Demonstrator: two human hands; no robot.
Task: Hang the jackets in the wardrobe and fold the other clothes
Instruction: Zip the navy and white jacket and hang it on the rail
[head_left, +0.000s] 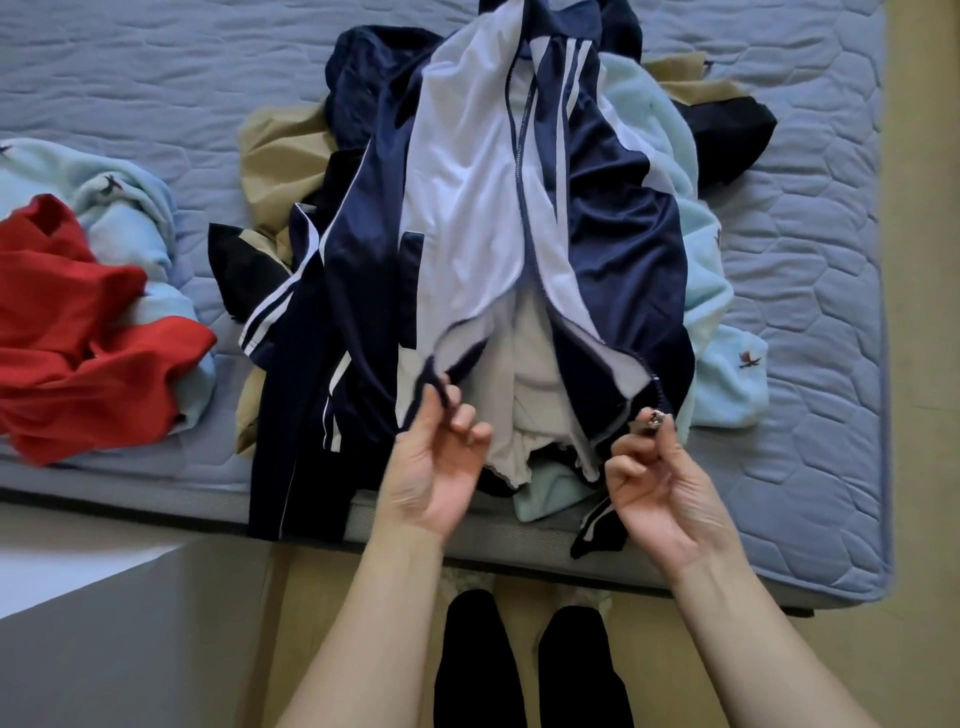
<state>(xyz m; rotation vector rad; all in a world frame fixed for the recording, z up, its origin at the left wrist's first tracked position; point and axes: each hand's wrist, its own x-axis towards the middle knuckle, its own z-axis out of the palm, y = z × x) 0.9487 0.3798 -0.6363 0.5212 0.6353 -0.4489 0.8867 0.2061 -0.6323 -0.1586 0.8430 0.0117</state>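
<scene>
Fingers of left hand pinching one bottom zip edge of navy jacket; right hand pinching zip pull on the other edge. Lies open over other clothes on bed, long axis running straight away, hem nearest, both hands equally close.

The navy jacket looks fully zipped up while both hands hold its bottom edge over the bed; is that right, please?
No: the head view shows the navy jacket unzipped and open. The left hand and right hand do hold its bottom edge over the bed.
</scene>
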